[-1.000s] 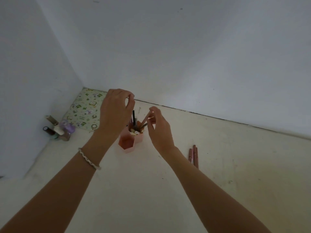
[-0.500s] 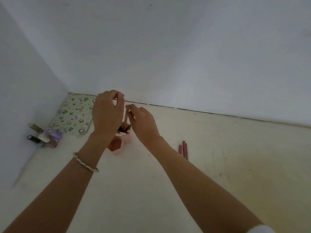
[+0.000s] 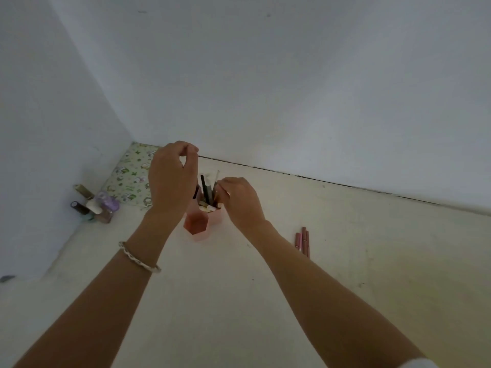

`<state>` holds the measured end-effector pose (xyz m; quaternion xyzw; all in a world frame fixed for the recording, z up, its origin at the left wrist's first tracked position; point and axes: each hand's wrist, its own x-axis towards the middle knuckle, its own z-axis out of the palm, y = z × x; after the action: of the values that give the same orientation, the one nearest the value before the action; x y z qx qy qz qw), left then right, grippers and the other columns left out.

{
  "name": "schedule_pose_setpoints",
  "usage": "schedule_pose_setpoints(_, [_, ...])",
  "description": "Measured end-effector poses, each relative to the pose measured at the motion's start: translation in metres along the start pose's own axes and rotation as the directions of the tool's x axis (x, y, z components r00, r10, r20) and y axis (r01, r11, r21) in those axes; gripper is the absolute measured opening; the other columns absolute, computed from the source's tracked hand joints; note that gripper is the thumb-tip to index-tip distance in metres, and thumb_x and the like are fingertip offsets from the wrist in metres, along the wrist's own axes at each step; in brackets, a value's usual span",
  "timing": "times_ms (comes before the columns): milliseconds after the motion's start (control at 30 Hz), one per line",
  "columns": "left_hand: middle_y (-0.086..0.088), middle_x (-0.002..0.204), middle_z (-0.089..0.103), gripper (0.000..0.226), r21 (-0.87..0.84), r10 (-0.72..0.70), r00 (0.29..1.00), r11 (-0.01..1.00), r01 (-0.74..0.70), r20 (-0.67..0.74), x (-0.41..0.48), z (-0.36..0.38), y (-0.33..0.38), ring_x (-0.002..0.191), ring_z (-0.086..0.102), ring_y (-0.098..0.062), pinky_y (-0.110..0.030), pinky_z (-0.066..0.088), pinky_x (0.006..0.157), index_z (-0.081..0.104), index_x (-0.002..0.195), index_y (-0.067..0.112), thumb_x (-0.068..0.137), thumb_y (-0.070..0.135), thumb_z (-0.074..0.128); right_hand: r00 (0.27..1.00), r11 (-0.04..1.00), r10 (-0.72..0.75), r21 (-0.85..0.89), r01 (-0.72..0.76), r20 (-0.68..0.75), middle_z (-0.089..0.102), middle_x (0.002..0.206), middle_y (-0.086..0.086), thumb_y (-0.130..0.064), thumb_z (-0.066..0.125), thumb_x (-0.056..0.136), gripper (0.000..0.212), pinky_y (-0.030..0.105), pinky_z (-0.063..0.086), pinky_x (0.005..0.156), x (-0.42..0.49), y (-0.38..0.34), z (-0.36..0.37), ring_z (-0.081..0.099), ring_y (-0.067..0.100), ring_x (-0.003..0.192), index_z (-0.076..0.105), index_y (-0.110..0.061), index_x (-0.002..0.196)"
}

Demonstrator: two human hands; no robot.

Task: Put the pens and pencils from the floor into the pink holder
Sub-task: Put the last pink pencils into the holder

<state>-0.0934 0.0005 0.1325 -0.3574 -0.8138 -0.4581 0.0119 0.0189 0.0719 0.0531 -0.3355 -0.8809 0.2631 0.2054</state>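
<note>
The pink holder [image 3: 198, 225] stands on the pale floor near the room's corner, with several pens and pencils [image 3: 207, 193] upright in its rear compartment. My left hand [image 3: 171, 179] hovers above the holder's left side, thumb and forefinger pinched together with nothing visible between them. My right hand [image 3: 240, 199] is at the holder's right side, its fingertips closed on a thin pale pen [image 3: 217, 179] that stands among the others. Three pink pens [image 3: 303, 240] lie side by side on the floor to the right of my right forearm.
Several small bottles [image 3: 95, 207] cluster against the left wall. A patterned green mat [image 3: 132, 176] lies in the corner behind the holder. White walls close the space on the left and at the back.
My right hand has brought its pen down into the holder and now sits lower beside it. My left hand stays pinched above the holder. The camera view shifted slightly.
</note>
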Motion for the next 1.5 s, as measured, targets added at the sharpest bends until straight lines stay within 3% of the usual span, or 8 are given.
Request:
schedule_pose_setpoints(133, [-0.001,0.093,0.071,0.028,-0.015,0.027,1.0,1.0,-0.027,0.011,-0.005,0.0,0.002,0.092,0.062,-0.019,-0.04,0.05,0.086,0.072,0.098,0.01,0.096,0.022,0.047,0.985,0.995,0.068,0.081,-0.055,-0.159,0.056,0.136,0.007,-0.023,0.042,0.102,0.037,0.036,0.033,0.105,-0.007,0.003,0.002,0.048,0.025,0.124,0.055,-0.014,0.135])
schedule_pose_setpoints(367, [0.0,0.094,0.069,0.019,-0.034,0.133,0.966,0.991,-0.129,0.22,-0.044,0.057,0.038,0.085,0.062,-0.018,-0.033,0.051,0.08,0.069,0.098,0.012,0.096,0.02,0.052,0.86,0.897,0.355,0.391,-0.204,-0.366,0.065,0.1,-0.002,-0.004,0.046,0.091,0.035,0.035,0.051,0.08,-0.012,0.032,-0.058,0.06,0.014,0.083,0.058,-0.015,0.121])
schedule_pose_setpoints(533, [-0.003,0.107,0.07,0.023,0.172,-0.091,0.754,0.985,-0.03,0.651,-0.114,0.131,0.043,0.098,0.065,-0.02,-0.032,0.051,0.088,0.064,0.111,0.013,0.092,0.023,0.055,0.787,0.846,0.491,0.422,-0.327,-0.373,0.068,0.092,-0.002,0.0,0.044,0.09,0.033,0.039,0.052,0.071,-0.047,0.079,-0.095,0.056,0.018,0.066,0.061,-0.016,0.113])
schedule_pose_setpoints(733, [-0.008,0.107,0.063,0.015,0.373,-0.293,0.616,0.928,0.0,0.731,-0.182,0.179,0.037,0.098,0.064,-0.027,-0.031,0.045,0.073,0.053,0.107,0.012,0.094,0.018,0.049,0.719,0.779,0.606,0.437,-0.449,-0.341,0.068,0.084,-0.003,-0.001,0.042,0.092,0.028,0.037,0.054,0.063,-0.095,0.123,-0.11,0.062,0.026,0.065,0.064,-0.014,0.104])
schedule_pose_setpoints(1067, [-0.008,0.105,0.065,0.024,0.338,-0.34,0.638,0.932,0.13,0.691,-0.175,0.191,0.037,0.092,0.064,-0.027,-0.034,0.048,0.072,0.051,0.115,0.012,0.094,0.022,0.058,0.683,0.686,0.707,0.412,-0.599,-0.184,0.067,0.087,-0.001,-0.004,0.046,0.091,0.025,0.022,0.047,0.054,-0.136,0.163,-0.102,0.06,0.017,0.063,0.064,-0.017,0.103])
schedule_pose_setpoints(1300, [0.006,0.083,0.061,0.054,-0.069,-0.092,0.86,0.987,0.146,0.503,-0.107,0.156,0.056,0.069,0.062,-0.01,-0.019,0.047,0.057,0.041,0.138,0.028,0.091,0.009,0.061,0.646,0.637,0.752,0.106,-0.763,0.13,0.064,0.097,0.008,-0.019,0.057,0.092,0.017,0.029,0.048,0.07,-0.137,0.163,-0.069,0.062,0.021,0.082,0.063,-0.006,0.101])
schedule_pose_setpoints(1400, [0.011,0.084,0.059,0.06,-0.169,-0.041,0.891,0.977,0.13,0.453,-0.093,0.143,0.059,0.072,0.063,-0.005,-0.011,0.044,0.052,0.038,0.142,0.032,0.091,0.008,0.059,0.635,0.638,0.763,0.013,-0.77,0.124,0.05,0.07,0.001,-0.018,0.055,0.091,0.023,0.026,0.038,0.051,-0.132,0.156,-0.051,0.046,0.013,0.056,0.048,-0.012,0.07])
schedule_pose_setpoints(1500, [0.012,0.085,0.059,0.062,-0.204,-0.027,0.907,0.971,0.124,0.421,-0.089,0.134,0.057,0.074,0.063,-0.005,-0.007,0.044,0.051,0.037,0.143,0.032,0.091,0.007,0.059,0.616,0.618,0.785,-0.002,-0.786,0.065,0.057,0.083,0.004,-0.024,0.052,0.095,0.018,0.025,0.038,0.053,-0.128,0.148,-0.04,0.054,0.016,0.066,0.055,-0.01,0.084])
